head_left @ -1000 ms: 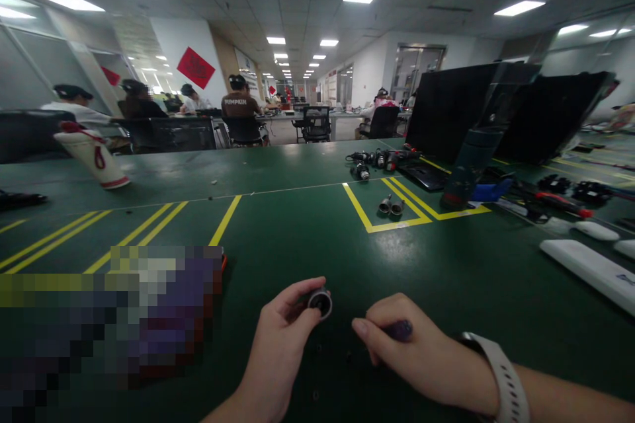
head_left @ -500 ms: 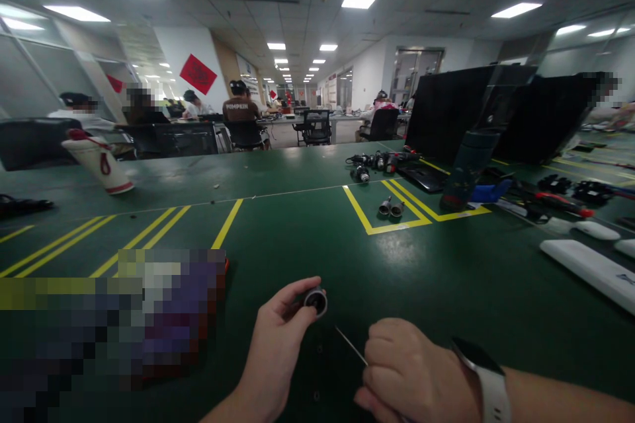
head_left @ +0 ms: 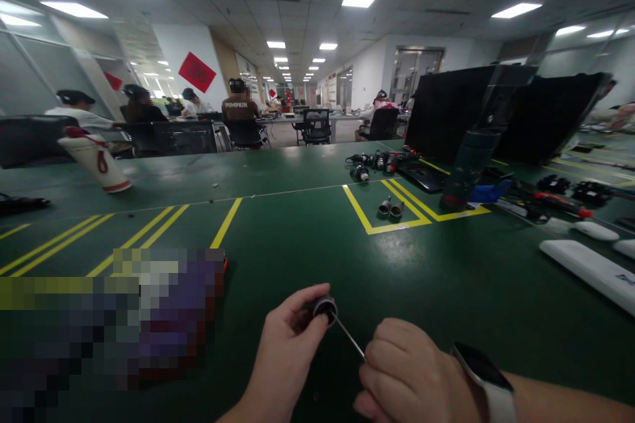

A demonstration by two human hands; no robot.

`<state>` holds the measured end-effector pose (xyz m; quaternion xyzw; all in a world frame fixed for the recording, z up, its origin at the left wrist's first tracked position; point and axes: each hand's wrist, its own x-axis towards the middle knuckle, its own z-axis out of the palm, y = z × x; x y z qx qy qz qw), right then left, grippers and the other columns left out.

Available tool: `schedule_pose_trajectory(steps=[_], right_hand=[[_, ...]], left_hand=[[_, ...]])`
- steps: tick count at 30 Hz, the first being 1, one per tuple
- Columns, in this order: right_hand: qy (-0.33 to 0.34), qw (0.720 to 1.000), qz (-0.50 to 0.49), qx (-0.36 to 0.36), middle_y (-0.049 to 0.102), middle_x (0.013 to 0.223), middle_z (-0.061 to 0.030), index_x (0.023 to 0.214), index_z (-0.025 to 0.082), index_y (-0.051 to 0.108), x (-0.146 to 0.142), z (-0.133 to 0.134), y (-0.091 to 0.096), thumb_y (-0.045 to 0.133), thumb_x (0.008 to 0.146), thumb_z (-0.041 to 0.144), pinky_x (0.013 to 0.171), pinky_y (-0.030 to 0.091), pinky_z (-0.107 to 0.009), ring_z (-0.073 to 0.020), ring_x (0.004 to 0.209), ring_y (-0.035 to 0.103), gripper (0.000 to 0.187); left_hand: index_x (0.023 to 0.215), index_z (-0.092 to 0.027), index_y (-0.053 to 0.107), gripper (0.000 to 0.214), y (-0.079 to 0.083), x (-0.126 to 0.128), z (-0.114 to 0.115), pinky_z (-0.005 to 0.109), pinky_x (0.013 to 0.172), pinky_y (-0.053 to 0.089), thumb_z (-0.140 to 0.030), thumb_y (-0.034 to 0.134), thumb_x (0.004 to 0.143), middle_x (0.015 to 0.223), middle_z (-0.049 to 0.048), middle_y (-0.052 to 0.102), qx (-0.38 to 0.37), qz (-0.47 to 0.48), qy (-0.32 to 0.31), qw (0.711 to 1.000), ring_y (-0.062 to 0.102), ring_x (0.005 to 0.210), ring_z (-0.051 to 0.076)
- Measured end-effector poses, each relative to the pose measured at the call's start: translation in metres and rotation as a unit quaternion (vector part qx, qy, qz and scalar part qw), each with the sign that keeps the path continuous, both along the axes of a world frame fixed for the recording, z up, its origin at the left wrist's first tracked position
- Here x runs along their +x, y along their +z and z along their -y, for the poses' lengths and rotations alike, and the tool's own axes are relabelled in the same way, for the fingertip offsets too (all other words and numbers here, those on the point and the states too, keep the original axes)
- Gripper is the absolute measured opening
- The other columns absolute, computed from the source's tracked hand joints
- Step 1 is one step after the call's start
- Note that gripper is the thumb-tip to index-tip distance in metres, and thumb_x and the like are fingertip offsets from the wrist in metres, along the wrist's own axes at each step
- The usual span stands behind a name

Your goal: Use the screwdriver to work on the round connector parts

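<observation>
My left hand (head_left: pixel 292 350) pinches a small cup-shaped metal part (head_left: pixel 325 307) between thumb and fingers, its round open end facing right toward me. My right hand (head_left: pixel 404 367) is closed in a fist around a screwdriver with a thin metal shaft (head_left: pixel 351 337); the fist hides its handle. The shaft's tip reaches the open mouth of the metal part, and how deep it goes is hard to tell. Two similar metal parts (head_left: pixel 391 207) lie farther off on the green table (head_left: pixel 292 238), inside a yellow tape outline.
Ahead on the right stand a dark bottle (head_left: pixel 469 168) and black monitors (head_left: pixel 461 112). Dark metal parts (head_left: pixel 364 168) lie near them. At the right edge is a white bar-shaped object (head_left: pixel 590 277). A paper cup (head_left: pixel 96 158) leans on the left, beyond a blurred-out purple item (head_left: pixel 173 317).
My left hand has moved slightly right with the metal part. The screwdriver's tip, apart from the part before, now meets its opening.
</observation>
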<state>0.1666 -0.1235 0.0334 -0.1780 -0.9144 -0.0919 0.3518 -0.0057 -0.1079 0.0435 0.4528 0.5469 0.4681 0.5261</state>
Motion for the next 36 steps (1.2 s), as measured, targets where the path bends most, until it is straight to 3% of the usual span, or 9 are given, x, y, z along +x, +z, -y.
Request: schedule_pose_trajectory(steps=[22, 29, 36], right_hand=[[-0.047, 0.998, 0.003, 0.036, 0.049, 0.047, 0.0004, 0.053, 0.015, 0.054, -0.008, 0.006, 0.003, 0.049, 0.087, 0.014, 0.043, 0.024, -0.029, -0.0121, 0.045, 0.04, 0.034], [-0.078, 0.996, -0.004, 0.036, 0.048, 0.048, 0.0012, 0.054, 0.015, 0.054, -0.01, 0.009, -0.001, 0.051, 0.087, 0.016, 0.044, 0.026, -0.029, -0.0122, 0.046, 0.04, 0.033], [-0.062, 0.998, -0.007, 0.034, 0.047, 0.048, 0.0018, 0.054, 0.016, 0.052, -0.009, 0.009, -0.001, 0.051, 0.087, 0.017, 0.043, 0.024, -0.029, -0.012, 0.045, 0.039, 0.032]], left_hand=[[0.085, -0.017, 0.075, 0.024, 0.001, 0.002, 0.0, 0.032, 0.071, 0.057, -0.02, 0.067, 0.062, 0.083, 0.0063, 0.076, 0.03, -0.021, 0.017, 0.999, 0.07, 0.078, 0.024], [0.081, -0.018, 0.076, 0.023, -0.002, 0.003, 0.0, 0.033, 0.082, 0.054, -0.019, 0.066, 0.061, 0.091, 0.0072, 0.075, 0.053, -0.043, 0.019, 0.997, 0.069, 0.085, 0.024], [0.081, -0.019, 0.077, 0.023, -0.001, 0.002, 0.002, 0.033, 0.083, 0.054, -0.02, 0.067, 0.06, 0.09, 0.0073, 0.076, 0.047, -0.046, 0.027, 0.997, 0.069, 0.085, 0.024]])
